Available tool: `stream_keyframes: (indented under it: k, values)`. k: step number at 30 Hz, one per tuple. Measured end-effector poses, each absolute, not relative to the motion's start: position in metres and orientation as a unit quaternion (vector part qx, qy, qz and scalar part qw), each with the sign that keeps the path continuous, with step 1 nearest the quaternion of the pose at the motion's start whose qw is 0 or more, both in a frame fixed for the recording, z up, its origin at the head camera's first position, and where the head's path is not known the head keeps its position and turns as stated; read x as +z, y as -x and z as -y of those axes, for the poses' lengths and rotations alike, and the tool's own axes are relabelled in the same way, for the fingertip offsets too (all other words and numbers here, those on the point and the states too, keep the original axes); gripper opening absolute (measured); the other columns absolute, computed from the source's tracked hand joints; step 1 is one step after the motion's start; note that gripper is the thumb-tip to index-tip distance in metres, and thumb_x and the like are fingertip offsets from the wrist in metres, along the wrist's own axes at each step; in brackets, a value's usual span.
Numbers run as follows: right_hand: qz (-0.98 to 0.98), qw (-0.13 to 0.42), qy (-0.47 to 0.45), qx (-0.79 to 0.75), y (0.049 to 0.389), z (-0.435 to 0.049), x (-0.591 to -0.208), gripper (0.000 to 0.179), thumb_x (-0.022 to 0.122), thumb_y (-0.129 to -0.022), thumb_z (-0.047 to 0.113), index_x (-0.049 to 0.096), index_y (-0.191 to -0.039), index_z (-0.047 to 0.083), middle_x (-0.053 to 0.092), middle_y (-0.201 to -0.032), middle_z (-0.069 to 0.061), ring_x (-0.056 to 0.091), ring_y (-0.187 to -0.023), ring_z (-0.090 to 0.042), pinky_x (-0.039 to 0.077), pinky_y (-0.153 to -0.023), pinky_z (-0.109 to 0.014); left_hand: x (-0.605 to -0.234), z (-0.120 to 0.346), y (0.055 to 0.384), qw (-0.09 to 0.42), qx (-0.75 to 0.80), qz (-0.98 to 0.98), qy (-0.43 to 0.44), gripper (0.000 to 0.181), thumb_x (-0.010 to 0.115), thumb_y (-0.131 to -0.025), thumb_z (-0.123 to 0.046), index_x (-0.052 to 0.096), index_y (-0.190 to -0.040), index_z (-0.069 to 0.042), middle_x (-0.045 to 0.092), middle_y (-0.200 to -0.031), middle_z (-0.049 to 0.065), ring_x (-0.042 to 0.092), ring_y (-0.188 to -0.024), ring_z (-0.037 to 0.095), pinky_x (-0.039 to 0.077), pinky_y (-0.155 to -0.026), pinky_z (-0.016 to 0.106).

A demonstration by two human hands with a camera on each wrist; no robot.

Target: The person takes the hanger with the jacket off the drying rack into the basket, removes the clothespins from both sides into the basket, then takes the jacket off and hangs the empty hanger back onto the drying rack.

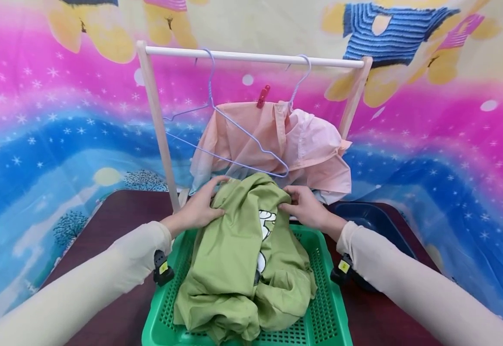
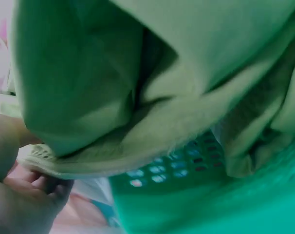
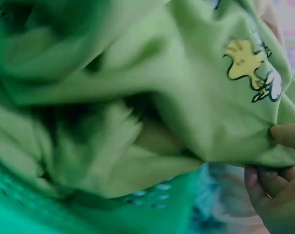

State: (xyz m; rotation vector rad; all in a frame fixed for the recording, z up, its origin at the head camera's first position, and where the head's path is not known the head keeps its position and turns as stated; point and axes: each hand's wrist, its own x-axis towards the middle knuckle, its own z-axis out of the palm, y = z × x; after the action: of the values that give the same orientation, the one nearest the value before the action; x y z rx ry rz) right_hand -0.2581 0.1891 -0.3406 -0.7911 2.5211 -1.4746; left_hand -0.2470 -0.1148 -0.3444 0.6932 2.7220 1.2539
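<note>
Olive-green garment [image 1: 229, 245], creased and limp, bunched in the green perforated plastic basket [image 1: 337, 307], far end raised. Black-outlined white cartoon print [image 1: 265, 225] partly lost in a fold; small yellow bird [image 3: 245, 66] near the edge. Left hand [image 1: 198, 207] and right hand [image 1: 306, 209] each pinch an opposite edge.

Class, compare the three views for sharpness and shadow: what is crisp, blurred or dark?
Head view: bright, green garment fairly crisp; left wrist view: deep shadow between its folds, green basket soft; right wrist view: upper-left folds blurred, printed yellow bird clearer.
</note>
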Motion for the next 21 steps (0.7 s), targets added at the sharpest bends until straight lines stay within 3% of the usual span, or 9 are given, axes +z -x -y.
stream_keyframes:
  k: [3,6,8,10,13,16,19,21]
  values:
    - [-0.842,0.039,0.288,-0.455,0.244,-0.19,-0.324,0.023,0.062,-0.094,-0.004,0.061,-0.117,-0.006,0.07,-0.106,-0.022,0.068,-0.086,-0.01,0.055,-0.073,-0.025,-0.335,0.11,0.235,-0.011,0.408,-0.875,-0.261,0.084,0.065,-0.088,0.009,0.027,-0.158,-0.019,0.052,-0.147,0.019,0.061,-0.125,0.035,0.052,-0.094,0.049]
    - [-0.872,0.027,0.307,-0.379,0.225,-0.192,-0.313,0.046,0.067,-0.093,0.001,0.047,-0.134,0.004,0.069,-0.116,-0.017,0.068,-0.096,-0.017,0.055,-0.076,-0.031,-0.327,0.106,0.216,-0.041,0.366,-0.878,-0.305,0.079,0.064,-0.084,0.01,0.04,-0.155,-0.016,0.056,-0.147,0.016,0.061,-0.125,0.032,0.053,-0.096,0.049]
    - [-0.898,0.003,0.31,-0.312,0.213,-0.194,-0.31,0.066,0.075,-0.089,0.007,0.037,-0.143,0.01,0.068,-0.119,-0.014,0.068,-0.099,-0.02,0.054,-0.078,-0.035,-0.324,0.103,0.203,-0.049,0.328,-0.878,-0.345,0.07,0.062,-0.082,0.01,0.052,-0.148,-0.012,0.061,-0.142,0.014,0.061,-0.125,0.032,0.05,-0.103,0.051]
    - [-0.917,-0.027,0.309,-0.251,0.202,-0.194,-0.311,0.083,0.083,-0.083,0.014,0.031,-0.147,0.013,0.067,-0.12,-0.011,0.067,-0.102,-0.021,0.054,-0.08,-0.038,-0.322,0.099,0.192,-0.036,0.296,-0.877,-0.376,0.064,0.06,-0.081,0.012,0.06,-0.141,-0.012,0.065,-0.137,0.01,0.062,-0.126,0.029,0.046,-0.109,0.051]
    - [-0.923,-0.093,0.325,-0.182,0.192,-0.196,-0.318,0.093,0.093,-0.072,0.025,0.036,-0.144,0.011,0.059,-0.123,-0.01,0.061,-0.108,-0.023,0.052,-0.087,-0.042,-0.323,0.093,0.179,-0.001,0.25,-0.874,-0.417,0.063,0.058,-0.081,0.014,0.065,-0.135,-0.016,0.068,-0.129,0.002,0.063,-0.124,0.024,0.045,-0.111,0.048]
    - [-0.905,-0.14,0.375,-0.145,0.187,-0.198,-0.326,0.1,0.097,-0.065,0.034,0.04,-0.143,0.01,0.049,-0.137,-0.015,0.055,-0.121,-0.03,0.051,-0.096,-0.049,-0.325,0.088,0.169,0.031,0.218,-0.867,-0.448,0.063,0.055,-0.081,0.016,0.069,-0.131,-0.02,0.068,-0.122,-0.003,0.064,-0.119,0.018,0.052,-0.103,0.04]
    - [-0.889,-0.118,0.429,-0.106,0.183,-0.198,-0.333,0.112,0.096,-0.065,0.044,0.034,-0.154,0.017,0.037,-0.155,-0.016,0.046,-0.138,-0.037,0.045,-0.106,-0.058,-0.328,0.084,0.162,0.058,0.194,-0.86,-0.468,0.062,0.054,-0.081,0.015,0.07,-0.128,-0.022,0.068,-0.118,-0.005,0.063,-0.117,0.014,0.051,-0.103,0.036]
    - [-0.887,-0.043,0.45,-0.095,0.179,-0.197,-0.335,0.111,0.091,-0.071,0.047,0.026,-0.16,0.026,0.031,-0.163,-0.014,0.037,-0.147,-0.038,0.039,-0.111,-0.062,-0.331,0.082,0.159,0.081,0.184,-0.859,-0.471,0.059,0.054,-0.084,0.014,0.07,-0.129,-0.022,0.068,-0.121,-0.005,0.062,-0.12,0.014,0.05,-0.105,0.036]
